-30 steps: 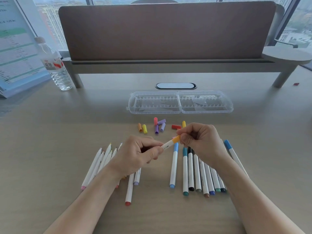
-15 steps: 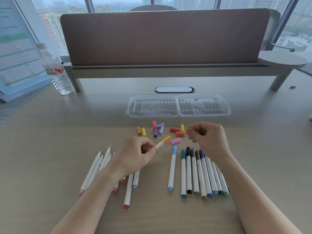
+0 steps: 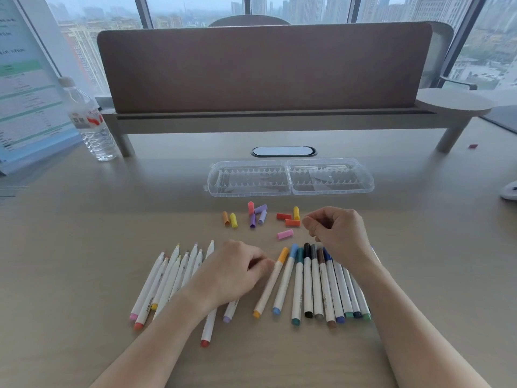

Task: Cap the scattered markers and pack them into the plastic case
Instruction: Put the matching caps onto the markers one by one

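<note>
A clear plastic case (image 3: 291, 191) lies open at the desk's middle, nothing in it. In front of it, several loose caps (image 3: 258, 215) are scattered, a pink cap (image 3: 284, 234) nearest me. Uncapped markers (image 3: 167, 278) fan out on the left, partly under my left arm. A row of capped markers (image 3: 321, 287) lies on the right. My left hand (image 3: 235, 271) pinches the orange-capped marker (image 3: 270, 284), which lies on the desk at the row's left end. My right hand (image 3: 333, 231) hovers above the row's tops, fingers loosely curled, holding nothing.
A water bottle (image 3: 91, 124) stands at the back left beside a printed board (image 3: 25, 79). A monitor shelf with a brown panel (image 3: 265, 71) spans the back. A cable port (image 3: 284, 151) sits behind the case. A white object (image 3: 509, 190) shows at the right edge.
My right hand let go of the orange cap and drew back to the right. My left hand lowered the orange-capped marker onto the desk beside the capped row.
</note>
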The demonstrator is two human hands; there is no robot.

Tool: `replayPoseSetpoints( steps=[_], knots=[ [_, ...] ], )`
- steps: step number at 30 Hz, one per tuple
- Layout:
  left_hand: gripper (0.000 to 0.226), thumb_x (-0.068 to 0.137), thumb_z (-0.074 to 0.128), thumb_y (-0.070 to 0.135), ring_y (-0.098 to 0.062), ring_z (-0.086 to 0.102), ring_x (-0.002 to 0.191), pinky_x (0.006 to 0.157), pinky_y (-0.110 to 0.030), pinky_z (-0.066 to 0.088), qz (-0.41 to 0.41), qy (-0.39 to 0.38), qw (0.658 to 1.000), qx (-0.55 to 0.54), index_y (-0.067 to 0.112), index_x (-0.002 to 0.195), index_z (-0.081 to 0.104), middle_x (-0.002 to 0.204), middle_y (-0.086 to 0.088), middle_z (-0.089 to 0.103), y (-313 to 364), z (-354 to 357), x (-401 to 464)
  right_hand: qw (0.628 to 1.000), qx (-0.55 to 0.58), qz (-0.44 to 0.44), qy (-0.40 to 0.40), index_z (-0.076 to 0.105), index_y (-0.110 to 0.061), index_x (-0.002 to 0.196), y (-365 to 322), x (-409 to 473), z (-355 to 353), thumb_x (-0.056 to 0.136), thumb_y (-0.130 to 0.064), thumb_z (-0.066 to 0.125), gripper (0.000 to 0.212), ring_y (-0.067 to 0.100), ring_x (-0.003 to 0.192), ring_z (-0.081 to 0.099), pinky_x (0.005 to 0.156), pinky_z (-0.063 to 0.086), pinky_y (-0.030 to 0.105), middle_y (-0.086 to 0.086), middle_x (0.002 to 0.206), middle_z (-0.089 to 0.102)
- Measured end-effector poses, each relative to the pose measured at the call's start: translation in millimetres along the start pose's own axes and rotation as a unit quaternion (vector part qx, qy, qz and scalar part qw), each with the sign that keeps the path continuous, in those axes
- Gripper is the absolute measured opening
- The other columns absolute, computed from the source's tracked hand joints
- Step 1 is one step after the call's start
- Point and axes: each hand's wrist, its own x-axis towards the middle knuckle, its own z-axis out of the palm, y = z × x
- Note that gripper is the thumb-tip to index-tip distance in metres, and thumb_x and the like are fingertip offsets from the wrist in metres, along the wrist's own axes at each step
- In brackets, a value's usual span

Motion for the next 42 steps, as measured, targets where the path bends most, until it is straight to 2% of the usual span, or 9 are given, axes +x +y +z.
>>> replayPoseSetpoints(
  steps=[4, 8, 16, 24, 27, 32, 35, 38, 42],
  knots=[
    [0.01, 0.089, 0.073, 0.04, 0.004, 0.063, 0.071, 0.066, -0.015, 0.049, -0.042, 0.048, 0.997, -0.041, 0.031, 0.089, 0.076, 0.074, 0.016, 0.069, -11.7, -10.2, -0.2, 1.0, -0.014, 0.004, -0.014, 0.077, -0.021, 0.08, 0.5, -1.3, 1.4, 0.085, -0.02, 0.078, 0.005, 0.0, 0.056, 0.061, 0.06, 0.052, 0.016, -0.007, 0.066, 0.07],
    [0.014, 0.081, 0.081, 0.039, -0.002, 0.062, 0.059, 0.066, -0.027, 0.056, -0.11, 0.075, 0.987, -0.086, 0.029, 0.075, 0.073, 0.069, 0.009, 0.07, -31.7, -32.0, -7.6, 0.999, -0.024, -0.014, -0.023, 0.075, -0.026, 0.078, 0.1, -2.9, 3.2, 0.085, -0.021, 0.078, 0.009, 0.001, 0.056, 0.06, 0.058, 0.052, 0.018, -0.009, 0.064, 0.069],
    [0.038, 0.076, 0.071, 0.067, 0.0, 0.062, 0.079, 0.07, -0.022, 0.052, -0.131, -0.049, 0.984, 0.111, 0.029, 0.08, 0.074, 0.078, 0.014, 0.068, -9.4, -29.1, -20.3, 0.997, -0.043, -0.037, -0.044, 0.072, -0.03, 0.076, -1.8, -9.3, 6.8, 0.086, -0.021, 0.077, 0.014, 0.002, 0.055, 0.06, 0.053, 0.05, 0.016, -0.011, 0.063, 0.068],
    [0.034, 0.077, 0.063, 0.043, -0.021, 0.068, 0.071, 0.063, -0.036, 0.057, -0.14, -0.068, 0.972, 0.178, 0.012, 0.072, 0.073, 0.072, -0.006, 0.071, 4.7, -26.0, -0.1, 0.999, -0.05, -0.013, -0.015, 0.076, -0.02, 0.082, 5.3, -6.2, -2.6, 0.086, -0.022, 0.077, 0.004, 0.004, 0.059, 0.062, 0.061, 0.054, 0.021, -0.008, 0.066, 0.07],
    [0.036, 0.075, 0.062, 0.044, -0.015, 0.05, 0.053, 0.053, -0.03, 0.042, -0.129, -0.015, 0.987, 0.092, 0.012, 0.059, 0.063, 0.055, 0.0, 0.055, -0.3, -23.2, 4.0, 0.999, -0.053, -0.002, -0.003, 0.076, -0.021, 0.083, 8.4, -4.7, -5.7, 0.086, -0.023, 0.077, 0.004, 0.007, 0.062, 0.065, 0.061, 0.056, 0.023, -0.008, 0.068, 0.071],
    [0.029, 0.081, 0.067, 0.03, -0.007, 0.049, 0.049, 0.054, -0.025, 0.042, -0.102, 0.099, 0.986, -0.082, 0.008, 0.062, 0.062, 0.051, 0.003, 0.057, -13.2, -21.1, 4.3, 0.998, -0.061, 0.003, -0.011, 0.075, -0.027, 0.083, 11.9, -3.0, -7.7, 0.085, -0.023, 0.077, 0.005, 0.002, 0.065, 0.066, 0.062, 0.053, 0.017, -0.01, 0.072, 0.073],
    [0.021, 0.087, 0.065, 0.019, -0.013, 0.066, 0.056, 0.055, -0.026, 0.049, -0.115, 0.093, 0.964, -0.221, 0.007, 0.07, 0.069, 0.063, -0.005, 0.071, -26.5, -25.7, 6.7, 0.996, -0.088, -0.006, -0.034, 0.075, -0.027, 0.086, 6.2, 1.6, -2.6, 0.086, -0.022, 0.076, 0.004, 0.005, 0.067, 0.067, 0.062, 0.055, 0.016, -0.01, 0.073, 0.073],
    [0.019, 0.092, 0.061, 0.01, -0.016, 0.066, 0.059, 0.055, -0.025, 0.048, -0.121, 0.071, 0.935, -0.326, 0.0, 0.079, 0.071, 0.073, -0.015, 0.074, -31.1, -27.9, 7.7, 0.991, -0.119, -0.028, -0.054, 0.076, -0.024, 0.088, -4.8, 8.0, 2.3, 0.085, -0.022, 0.077, 0.004, 0.009, 0.069, 0.067, 0.065, 0.056, 0.021, -0.009, 0.073, 0.072],
    [0.017, 0.094, 0.059, 0.005, -0.012, 0.062, 0.059, 0.055, -0.022, 0.048, -0.13, 0.064, 0.914, -0.379, -0.003, 0.084, 0.07, 0.075, -0.016, 0.072, -35.7, -31.0, 8.1, 0.979, -0.166, -0.047, -0.108, 0.074, -0.027, 0.089, -18.8, 27.3, 19.3, 0.086, -0.022, 0.075, 0.006, 0.002, 0.073, 0.065, 0.062, 0.048, 0.01, -0.013, 0.077, 0.071]
  ],
)
